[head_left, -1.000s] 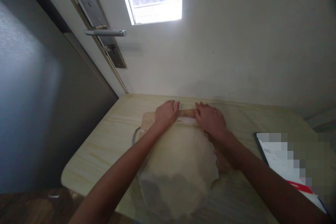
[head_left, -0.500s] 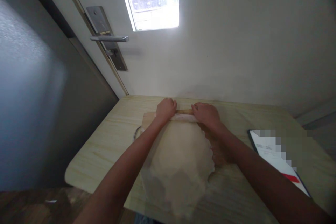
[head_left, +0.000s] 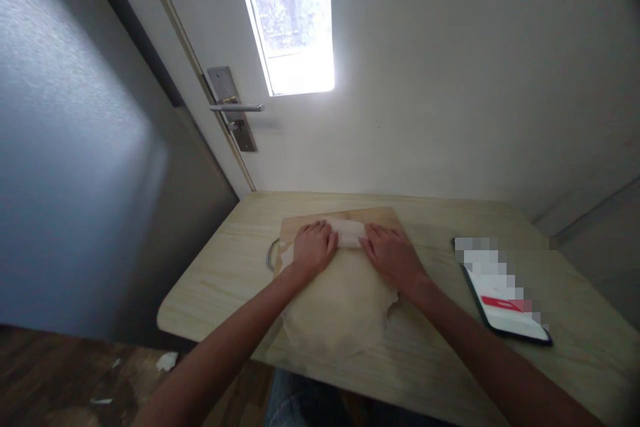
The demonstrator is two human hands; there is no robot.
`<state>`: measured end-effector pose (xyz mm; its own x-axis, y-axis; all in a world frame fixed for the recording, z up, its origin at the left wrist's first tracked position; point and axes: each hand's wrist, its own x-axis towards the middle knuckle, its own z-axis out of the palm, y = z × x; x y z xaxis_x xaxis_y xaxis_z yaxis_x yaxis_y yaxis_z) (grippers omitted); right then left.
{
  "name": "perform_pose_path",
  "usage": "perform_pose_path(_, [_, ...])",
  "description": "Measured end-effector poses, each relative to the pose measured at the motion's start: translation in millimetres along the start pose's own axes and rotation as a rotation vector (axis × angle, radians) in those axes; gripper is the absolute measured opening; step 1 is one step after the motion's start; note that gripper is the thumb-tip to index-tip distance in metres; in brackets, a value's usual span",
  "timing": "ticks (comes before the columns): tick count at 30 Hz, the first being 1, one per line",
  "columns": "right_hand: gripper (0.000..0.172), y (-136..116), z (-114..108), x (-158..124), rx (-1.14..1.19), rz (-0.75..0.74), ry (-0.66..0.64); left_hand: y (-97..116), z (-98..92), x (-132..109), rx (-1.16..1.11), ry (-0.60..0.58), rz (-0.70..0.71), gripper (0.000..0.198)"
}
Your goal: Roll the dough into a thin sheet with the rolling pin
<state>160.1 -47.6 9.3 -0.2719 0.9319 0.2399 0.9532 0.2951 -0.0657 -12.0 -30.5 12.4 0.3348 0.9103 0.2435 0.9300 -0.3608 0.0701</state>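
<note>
A thin sheet of pale dough (head_left: 336, 307) lies on a wooden board (head_left: 385, 216) on the light wooden table (head_left: 225, 267). The far edge of the sheet is wound round a rolling pin (head_left: 349, 232). My left hand (head_left: 313, 247) and my right hand (head_left: 393, 255) lie palm down on that dough-covered pin, one at each end, fingers stretched forward and close together. The near edge of the dough hangs toward the table's front edge.
A phone (head_left: 503, 293) with a lit screen lies on the table to the right. A white door with a metal lever handle (head_left: 236, 107) and a narrow window stands behind the table. A grey wall is at the left, wooden floor with scraps below.
My hands and the pin have come back toward me, with more dough wrapped round the pin. The camera has pulled back and tilted, so more of the table and floor shows.
</note>
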Motion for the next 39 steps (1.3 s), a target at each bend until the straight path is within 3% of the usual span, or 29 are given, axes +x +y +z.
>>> perform_pose_path(5, [0.045,-2.5,-3.5,-19.1,-0.007,-0.030,0.032,-1.0,-5.3,-16.9,0.017,-0.033,0.059,0.035])
perform_pose_path(11, [0.047,-2.5,-0.5,-15.4,0.000,-0.005,0.013,-0.8,0.1,-10.9,0.041,-0.007,0.054,0.035])
perform_pose_path(18, [0.047,3.0,6.3,15.5,-0.011,0.033,0.009,-4.8,8.7,19.4,0.047,-0.010,-0.008,0.039])
perform_pose_path(25, [0.043,12.0,10.9,55.1,-0.048,0.103,-0.022,-14.0,14.7,57.1,0.009,-0.128,-0.189,0.051])
perform_pose_path(29, [0.039,17.8,9.9,77.9,-0.036,0.165,-0.112,-20.7,18.0,81.2,-0.017,-0.159,-0.298,0.050])
perform_pose_path(34, [0.036,26.7,13.9,100.1,0.000,0.260,-0.210,-27.0,23.5,102.5,-0.027,-0.128,-0.306,0.050])
perform_pose_path(39, [0.036,33.0,20.6,109.1,0.024,0.255,-0.176,-31.1,27.8,111.6,-0.021,-0.124,-0.291,0.044])
